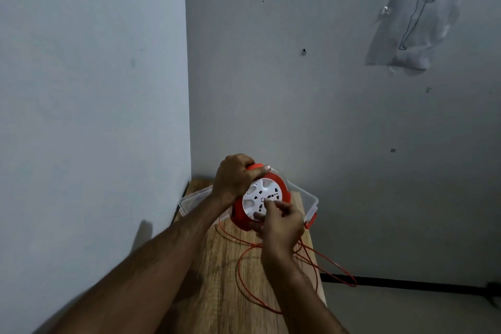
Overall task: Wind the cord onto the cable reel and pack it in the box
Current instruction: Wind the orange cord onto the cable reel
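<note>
Fingers (260, 169) of left hand (233, 179) grip cable reel (260, 198) handle; right hand (282, 222) fingers pinch, probably, its white hub. Cord (320, 266) loops over table (217, 279) right edge; box (306, 198) behind.

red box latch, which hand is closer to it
Right. The right hand works at the cable reel's white face, just beside the red latch. The left hand grips the reel's handle on the far side.
</note>
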